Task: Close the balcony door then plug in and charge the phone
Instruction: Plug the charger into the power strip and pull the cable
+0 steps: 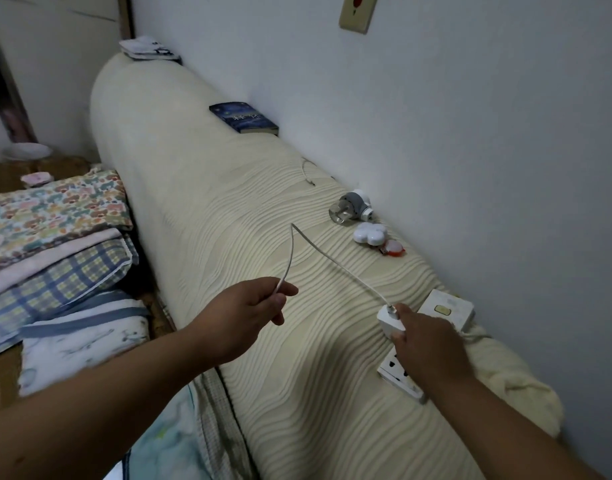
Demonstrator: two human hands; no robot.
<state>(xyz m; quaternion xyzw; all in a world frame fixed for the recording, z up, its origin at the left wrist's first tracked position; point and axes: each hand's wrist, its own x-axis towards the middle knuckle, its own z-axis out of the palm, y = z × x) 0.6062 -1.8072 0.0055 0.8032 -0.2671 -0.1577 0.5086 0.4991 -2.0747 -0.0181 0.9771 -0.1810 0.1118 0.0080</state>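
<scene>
Right hand (424,344), lower right of frame: fingers clamped on a white charger block (389,322), held at the white power strip (398,374) lying on the cream padded headboard (211,220); whether the block is seated in a socket cannot be told. Left hand (249,310), centre: thumb and fingers pinched on the free end of the white cable (292,244), which rises to a sharp bend, then runs down to the block. No phone or balcony door in view. Beyond, along the wall: a clover-shaped white item (369,233), a grey plug-in device (349,206), a dark blue book (243,117); folded bedding (55,244) at left.
</scene>
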